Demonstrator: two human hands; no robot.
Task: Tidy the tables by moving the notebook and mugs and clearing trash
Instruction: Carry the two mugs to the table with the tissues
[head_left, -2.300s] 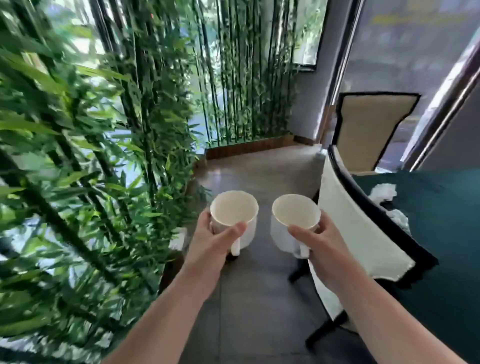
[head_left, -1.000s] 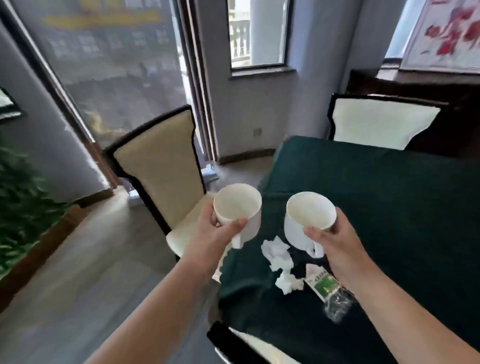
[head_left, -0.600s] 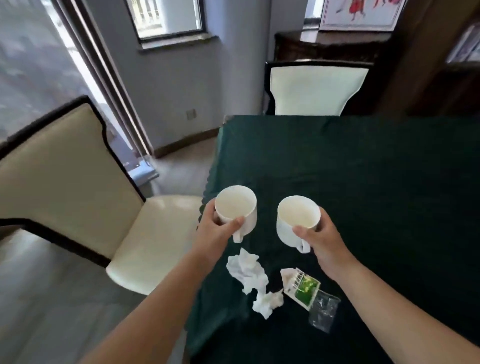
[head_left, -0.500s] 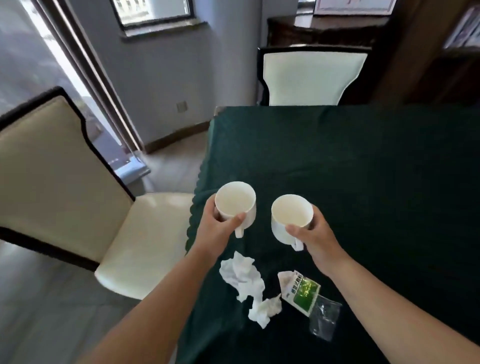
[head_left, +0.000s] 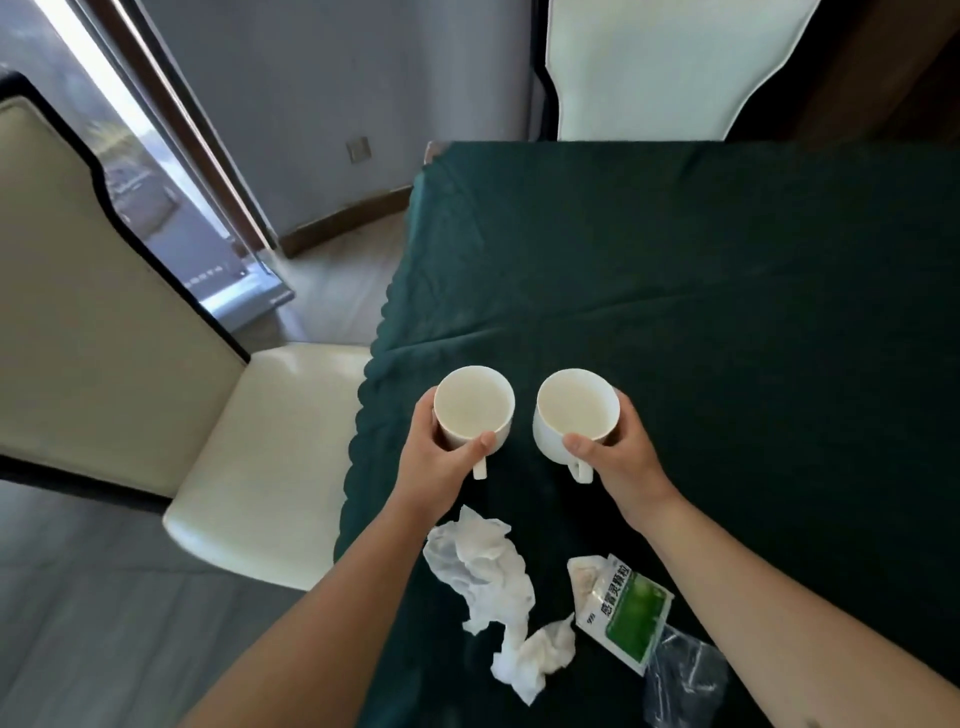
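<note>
I hold two empty white mugs side by side over the near left part of a table with a dark green cloth (head_left: 701, 291). My left hand (head_left: 436, 462) grips the left mug (head_left: 472, 410), thumb on its rim near the handle. My right hand (head_left: 623, 457) grips the right mug (head_left: 574, 415) the same way. Whether the mugs touch the cloth I cannot tell. Close to me on the cloth lie crumpled white tissues (head_left: 488, 582), a green-and-white sachet (head_left: 623, 608) and a clear plastic wrapper (head_left: 680, 675). No notebook is in view.
A cream chair with black trim (head_left: 104, 332) stands at the table's left side, its seat (head_left: 260, 457) next to the cloth's edge. Another cream chair (head_left: 665, 67) stands at the far end. Grey floor and a glass door lie to the left.
I have turned from the bamboo plants to the green table and leaned over it. Both mugs, still held, have come down low over the cloth beyond the trash.
</note>
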